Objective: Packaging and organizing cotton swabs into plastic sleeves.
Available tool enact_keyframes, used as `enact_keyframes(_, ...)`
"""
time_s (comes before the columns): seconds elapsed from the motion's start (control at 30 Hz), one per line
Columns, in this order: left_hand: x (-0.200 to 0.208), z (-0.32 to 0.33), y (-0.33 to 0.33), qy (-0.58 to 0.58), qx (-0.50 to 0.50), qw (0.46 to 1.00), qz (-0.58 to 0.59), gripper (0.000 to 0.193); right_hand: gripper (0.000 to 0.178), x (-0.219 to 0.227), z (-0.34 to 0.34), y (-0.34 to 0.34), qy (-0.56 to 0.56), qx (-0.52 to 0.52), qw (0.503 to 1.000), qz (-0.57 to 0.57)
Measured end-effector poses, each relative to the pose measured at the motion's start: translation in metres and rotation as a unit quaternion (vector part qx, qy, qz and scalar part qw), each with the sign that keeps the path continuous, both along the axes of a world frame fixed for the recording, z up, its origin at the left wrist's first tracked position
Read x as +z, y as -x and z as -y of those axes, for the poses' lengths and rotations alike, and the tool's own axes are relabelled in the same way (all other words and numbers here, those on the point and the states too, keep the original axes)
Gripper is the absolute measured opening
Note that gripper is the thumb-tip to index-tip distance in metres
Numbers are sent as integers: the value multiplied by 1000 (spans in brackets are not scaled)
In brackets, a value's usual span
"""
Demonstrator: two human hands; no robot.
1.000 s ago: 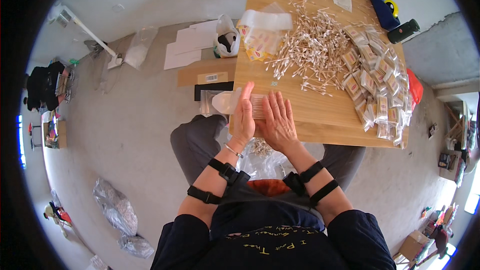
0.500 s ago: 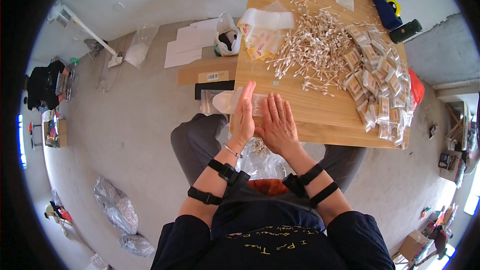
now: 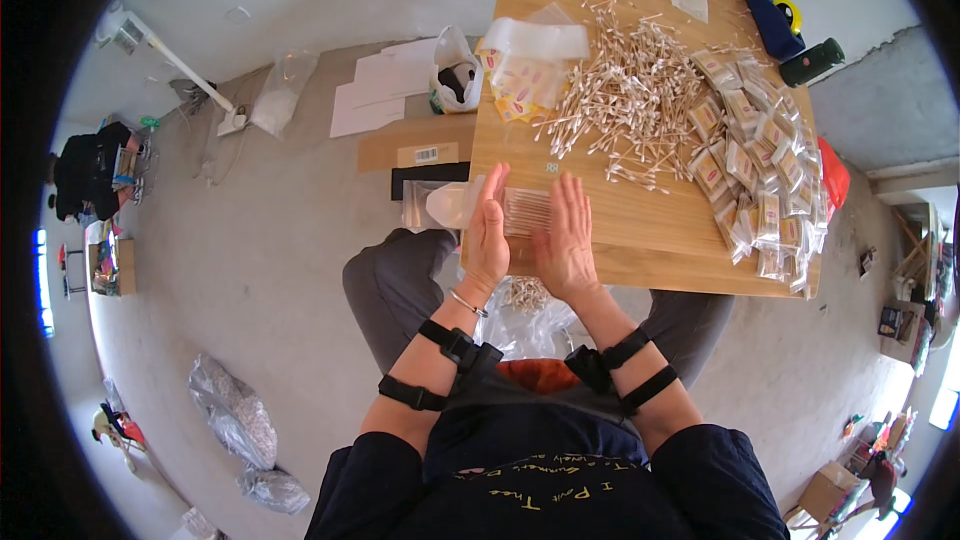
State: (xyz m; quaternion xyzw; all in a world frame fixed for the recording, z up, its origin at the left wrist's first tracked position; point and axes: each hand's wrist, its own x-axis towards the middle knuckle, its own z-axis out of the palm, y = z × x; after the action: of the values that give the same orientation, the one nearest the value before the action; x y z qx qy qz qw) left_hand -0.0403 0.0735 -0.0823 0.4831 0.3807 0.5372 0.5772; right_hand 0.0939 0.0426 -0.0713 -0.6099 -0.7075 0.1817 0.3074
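Observation:
A flat row of cotton swabs (image 3: 527, 212) lies side by side near the table's front left corner. Along its left end stands my left hand (image 3: 489, 235), on edge with its fingers stretched out. My right hand (image 3: 567, 245) is at the other end, fingers straight and palm turned inward. Both hands are open, framing the row between the palms. Just left of my left hand, a clear plastic piece (image 3: 448, 206) juts past the table edge. Farther back lies a big loose heap of cotton swabs (image 3: 640, 90).
Many filled small packets (image 3: 765, 170) are piled on the table's (image 3: 640, 250) right side. Printed plastic bags (image 3: 525, 80) lie at the back left. A tape dispenser (image 3: 775, 25) and a dark cylinder (image 3: 811, 62) stand at the far right. Below the front edge, a clear bag (image 3: 525, 325) holds swabs.
My right hand has shifted slightly right and tipped from lying flat over the swabs to standing on edge, uncovering the row. My left hand stays nearly in place.

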Motion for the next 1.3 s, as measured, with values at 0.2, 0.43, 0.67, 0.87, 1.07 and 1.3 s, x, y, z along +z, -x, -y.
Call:
enact_keyframes(0.2,-4,-2,3,-10,4,1000,-6,75,51,-15,-14,7,2,-23,973,-229)
enact_keyframes(0.43,-5,0,-2,-14,33,999,4,75,46,-10,-22,14,-28,-28,981,-187)
enact_keyframes(0.67,2,-1,3,-37,7,996,-78,71,40,-15,-24,13,-23,29,995,-97)
enact_keyframes(0.87,0,1,-1,-39,14,998,-50,68,31,-2,-35,-19,-62,-147,987,19)
enact_keyframes(1.07,1,1,0,49,14,991,126,68,18,-15,-59,-70,-24,-243,964,107)
enact_keyframes(1.3,-3,2,0,69,26,987,144,68,9,-11,-62,-79,-62,-228,967,93)
